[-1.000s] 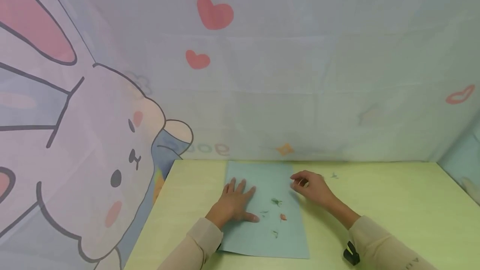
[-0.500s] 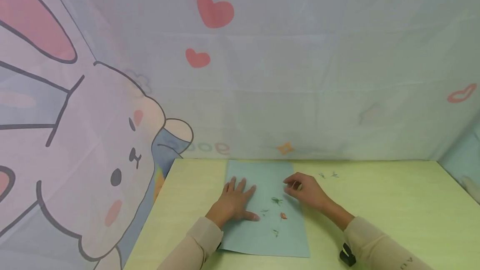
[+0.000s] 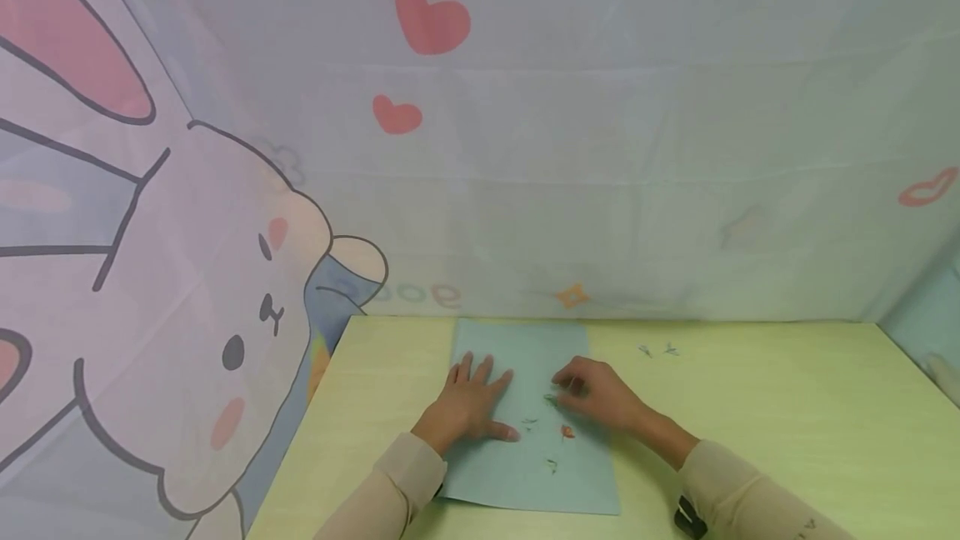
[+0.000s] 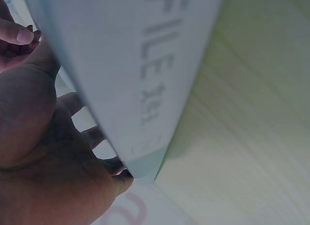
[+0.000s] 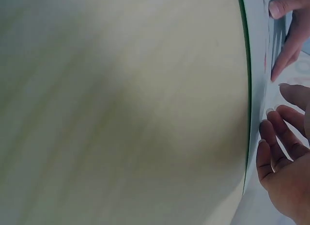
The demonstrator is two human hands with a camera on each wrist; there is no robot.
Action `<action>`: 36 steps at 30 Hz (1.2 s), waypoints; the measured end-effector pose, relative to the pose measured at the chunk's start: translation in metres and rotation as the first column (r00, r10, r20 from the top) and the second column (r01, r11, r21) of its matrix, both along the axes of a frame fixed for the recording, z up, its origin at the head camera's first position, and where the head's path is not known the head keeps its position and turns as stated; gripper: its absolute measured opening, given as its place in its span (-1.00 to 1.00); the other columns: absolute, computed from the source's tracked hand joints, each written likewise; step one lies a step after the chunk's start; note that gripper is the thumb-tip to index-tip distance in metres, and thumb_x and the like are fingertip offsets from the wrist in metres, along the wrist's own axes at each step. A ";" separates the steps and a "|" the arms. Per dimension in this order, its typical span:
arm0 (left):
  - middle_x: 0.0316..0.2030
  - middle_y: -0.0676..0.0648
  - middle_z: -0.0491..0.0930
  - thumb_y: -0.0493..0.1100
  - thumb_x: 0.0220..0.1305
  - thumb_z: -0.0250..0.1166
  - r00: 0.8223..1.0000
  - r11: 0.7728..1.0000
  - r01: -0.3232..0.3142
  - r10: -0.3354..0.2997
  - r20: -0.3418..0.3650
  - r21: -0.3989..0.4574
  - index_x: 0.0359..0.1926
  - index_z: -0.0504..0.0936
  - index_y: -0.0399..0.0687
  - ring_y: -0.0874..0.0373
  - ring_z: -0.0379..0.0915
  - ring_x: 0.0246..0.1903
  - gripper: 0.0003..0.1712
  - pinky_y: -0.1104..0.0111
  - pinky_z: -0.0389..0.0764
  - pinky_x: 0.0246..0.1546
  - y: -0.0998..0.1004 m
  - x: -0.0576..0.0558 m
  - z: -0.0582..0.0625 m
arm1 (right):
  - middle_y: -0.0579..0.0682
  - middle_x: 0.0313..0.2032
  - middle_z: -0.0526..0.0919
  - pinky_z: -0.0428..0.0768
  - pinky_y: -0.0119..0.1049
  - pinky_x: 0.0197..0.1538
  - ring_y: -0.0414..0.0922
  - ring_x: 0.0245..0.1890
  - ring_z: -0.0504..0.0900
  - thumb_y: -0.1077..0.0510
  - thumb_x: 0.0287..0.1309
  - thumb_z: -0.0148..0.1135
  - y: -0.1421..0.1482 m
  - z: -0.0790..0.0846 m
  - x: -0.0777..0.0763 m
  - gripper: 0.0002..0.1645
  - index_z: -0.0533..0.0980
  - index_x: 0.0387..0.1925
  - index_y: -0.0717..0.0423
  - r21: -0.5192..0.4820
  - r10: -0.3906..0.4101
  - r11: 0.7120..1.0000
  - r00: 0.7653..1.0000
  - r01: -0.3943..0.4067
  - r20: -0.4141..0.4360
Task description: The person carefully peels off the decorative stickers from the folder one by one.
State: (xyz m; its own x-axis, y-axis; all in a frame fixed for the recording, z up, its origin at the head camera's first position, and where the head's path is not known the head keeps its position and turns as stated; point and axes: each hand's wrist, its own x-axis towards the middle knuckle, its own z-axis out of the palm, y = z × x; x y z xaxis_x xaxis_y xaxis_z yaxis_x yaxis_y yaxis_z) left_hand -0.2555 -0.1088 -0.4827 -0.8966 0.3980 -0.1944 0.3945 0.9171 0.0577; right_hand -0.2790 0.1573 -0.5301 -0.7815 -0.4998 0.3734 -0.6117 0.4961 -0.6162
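Note:
A pale blue file folder [image 3: 525, 486] lies on the table, its lettered spine [image 4: 155, 74] showing in the left wrist view. My left hand [image 3: 468, 407] rests on its left half, fingers spread. Over the right half is my right hand [image 3: 600, 394], fingers loosely bent and thumb apart from them in the right wrist view. Its thumb tip overlaps a small green sprig [image 3: 550, 399] in the head view. Near it on the folder lie an orange-red petal-like piece [image 3: 567, 432], a tiny dark sprig [image 3: 529, 422] and a pale green sprig [image 3: 552, 466].
Two thin sprigs [image 3: 657, 350] lie on the yellow table [image 3: 780, 407] to the right of the folder. A black object [image 3: 688, 519] shows by the right sleeve. A printed curtain [image 3: 600, 148] with a rabbit and hearts hangs behind the table.
My right hand has moved from the folder's right edge leftward and nearer to me, over the green sprig. A second sprig on the table has come into view. My left hand stays put.

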 end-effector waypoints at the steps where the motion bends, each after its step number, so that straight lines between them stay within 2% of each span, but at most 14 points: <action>1: 0.65 -0.21 0.06 0.48 0.19 0.42 1.000 1.000 0.001 -0.001 -0.001 -0.001 0.66 0.25 0.15 -0.34 -0.20 0.64 0.15 -0.14 0.03 0.57 0.000 0.000 0.000 | 0.00 -0.22 0.73 0.67 -0.23 -0.14 -0.10 -0.24 0.68 0.27 0.22 0.50 -0.001 -0.001 0.000 -0.76 0.72 -0.09 0.27 0.007 0.002 1.000 1.000 -0.002 -0.001; 17: 0.65 -0.23 0.06 0.48 0.20 0.42 1.000 1.000 0.009 -0.009 0.002 0.014 0.66 0.25 0.13 -0.36 -0.20 0.63 0.15 -0.15 0.02 0.57 -0.001 -0.001 -0.001 | -0.09 -0.29 0.65 0.61 -0.26 -0.16 -0.15 -0.27 0.60 0.27 0.17 0.53 -0.011 -0.011 -0.001 -0.83 0.76 -0.18 0.15 0.071 -0.024 0.997 0.999 0.026 -0.033; 24: 0.65 -0.23 0.06 0.47 0.20 0.43 1.000 1.000 0.007 -0.007 -0.003 0.019 0.66 0.26 0.13 -0.37 -0.20 0.63 0.15 -0.16 0.01 0.57 -0.002 -0.002 -0.003 | -0.11 -0.29 0.64 0.61 -0.27 -0.17 -0.19 -0.27 0.58 0.27 0.19 0.54 -0.013 -0.010 -0.001 -0.86 0.77 -0.20 0.14 0.090 -0.032 0.995 0.999 0.035 -0.029; 36: 0.65 -0.23 0.07 0.45 0.20 0.44 1.000 0.999 0.011 -0.011 0.001 0.031 0.65 0.27 0.10 -0.36 -0.19 0.63 0.14 -0.16 0.02 0.57 -0.001 0.002 0.002 | -0.15 -0.30 0.64 0.63 -0.21 -0.12 -0.21 -0.25 0.60 0.29 0.17 0.53 -0.013 -0.007 0.001 -0.88 0.77 -0.24 0.08 0.082 -0.039 0.996 0.998 0.042 -0.042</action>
State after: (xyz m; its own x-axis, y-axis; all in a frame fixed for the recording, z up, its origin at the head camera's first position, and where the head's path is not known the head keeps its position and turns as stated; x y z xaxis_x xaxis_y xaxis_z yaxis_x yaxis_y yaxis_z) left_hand -0.2539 -0.1098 -0.4806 -0.8920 0.4135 -0.1827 0.4044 0.9105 0.0863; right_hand -0.2781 0.1443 -0.5373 -0.7868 -0.4990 0.3633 -0.6137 0.5693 -0.5471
